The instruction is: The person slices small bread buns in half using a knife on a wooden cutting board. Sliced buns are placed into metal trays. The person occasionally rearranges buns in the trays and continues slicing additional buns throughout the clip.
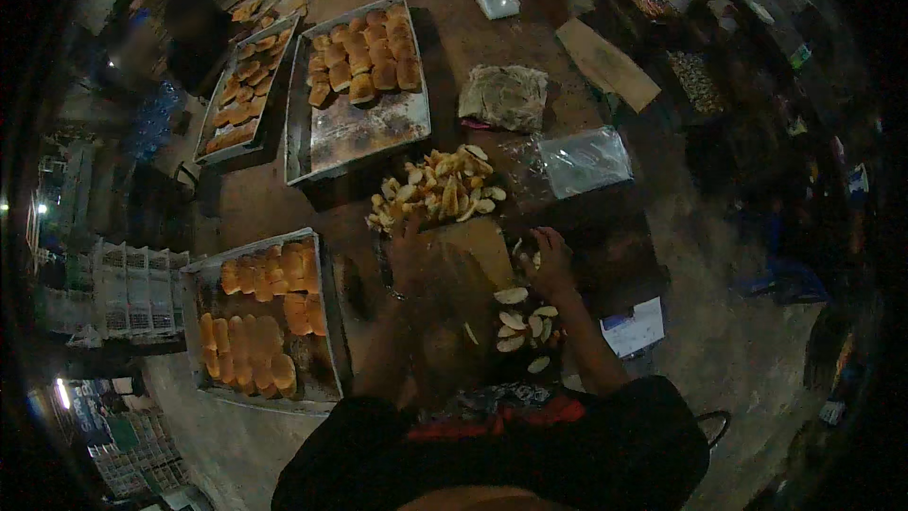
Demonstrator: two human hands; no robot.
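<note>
A heap of pale sliced bread pieces [447,181] lies on the brown table [496,35]. At its lower left edge is my left hand [408,245], fingers stretched towards the heap; whether it grips a piece is too dim to tell. My right hand [550,259] is curled around a pale slice [535,259] beside the board's right edge. Between both hands lies a wooden board [482,248]. More oval slices [525,326] are scattered near my right forearm, close to the table's front edge.
Metal trays of browned buns stand at the left front [333,376], upper middle [429,113] and upper left [201,149]. To the right are a folded cloth [504,96], clear plastic bags [587,162], cardboard [606,64] and a paper [635,330]. A person [191,35] is beyond the trays.
</note>
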